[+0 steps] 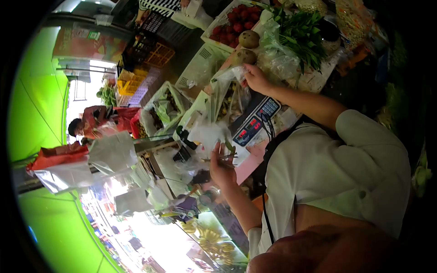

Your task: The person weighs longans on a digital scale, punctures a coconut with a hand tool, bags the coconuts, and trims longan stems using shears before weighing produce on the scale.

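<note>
A bright green canopy (41, 104) takes up one side of the head view, with clear plastic sheets (111, 152) hanging near it. A counter (257, 157) with a pink surface runs in front of the wearer, crowded with goods. Beyond it, a person in red (120, 120) is beside a lined basket (175, 122), which holds clear plastic and small round produce. Another person, in a striped top (159, 5), is partly in view at the edge.

A white crate (217, 44) holds dark red fruit (236, 25); next to it is a pale perforated crate (198, 68). Yellow crates (129, 84) stand farther back. Bananas (209, 235) lie in a lit area. Leafy greens (302, 38) rest beside crumpled plastic, near two brown round items (249, 39).

A scale (257, 120) with lit red digits stands between the two hands, a dark cord (268, 125) across its edge. A clear plastic bag (221, 93) spreads beside its keypad, its contents too blurred to name.

The right hand (257, 79) has its fingers closed on the edge of that bag. The left hand (223, 170) has its fingers partly curled at whitish plastic (207, 134) and a green piece (231, 146); how firmly they grip cannot be told.
</note>
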{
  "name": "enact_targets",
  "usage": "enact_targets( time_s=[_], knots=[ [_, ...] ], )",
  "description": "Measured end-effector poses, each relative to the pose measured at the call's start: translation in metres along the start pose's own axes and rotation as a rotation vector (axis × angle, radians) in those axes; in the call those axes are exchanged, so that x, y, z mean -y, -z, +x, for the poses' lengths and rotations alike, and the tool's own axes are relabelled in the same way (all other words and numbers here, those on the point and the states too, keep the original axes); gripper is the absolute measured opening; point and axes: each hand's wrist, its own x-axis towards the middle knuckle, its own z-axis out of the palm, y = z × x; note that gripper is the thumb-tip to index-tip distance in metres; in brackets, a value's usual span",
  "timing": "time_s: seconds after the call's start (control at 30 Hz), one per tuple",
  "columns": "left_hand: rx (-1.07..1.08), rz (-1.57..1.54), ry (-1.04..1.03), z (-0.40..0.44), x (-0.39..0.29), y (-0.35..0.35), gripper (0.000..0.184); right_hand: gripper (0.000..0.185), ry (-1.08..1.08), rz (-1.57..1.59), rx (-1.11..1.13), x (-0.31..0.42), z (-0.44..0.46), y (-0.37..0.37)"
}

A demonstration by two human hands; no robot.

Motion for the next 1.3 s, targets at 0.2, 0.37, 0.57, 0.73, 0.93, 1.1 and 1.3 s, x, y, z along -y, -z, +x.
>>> enact_targets(
  time_s=[0.2, 0.37, 0.57, 0.73, 0.93, 1.1, 1.3],
  knots=[
    [-0.005, 0.176, -0.058, -0.003, 0.007, 0.029, 0.034, 0.049, -0.266, -0.197, 0.029, 0.013, -0.043, 0.019],
    [0.015, 0.052, -0.121, -0.017, -0.009, 0.03, 0.019, 0.033, -0.195, -0.072, 0.062, 0.016, -0.059, 0.037],
    [0.384, -0.052, -0.06, -0.01, -0.014, 0.016, 0.024, 0.037, -0.218, -0.166, 0.039, -0.003, -0.061, 0.055],
    [0.2, -0.084, -0.063, 0.001, -0.017, 0.015, 0.039, 0.05, -0.137, -0.431, 0.092, 0.009, -0.087, 0.059],
    [-0.047, -0.292, 0.116, 0.052, 0.031, 0.095, 0.026, 0.065, -0.223, -0.588, 0.002, 0.013, -0.141, 0.088],
    [-0.124, -0.096, 0.347, 0.078, 0.098, 0.166, 0.022, 0.053, -0.223, -0.791, -0.076, -0.011, -0.183, 0.117],
    [-0.063, -0.891, -0.071, 0.054, 0.066, 0.146, 0.031, 0.043, -0.203, -0.792, -0.058, -0.016, -0.19, 0.109]
  ],
)
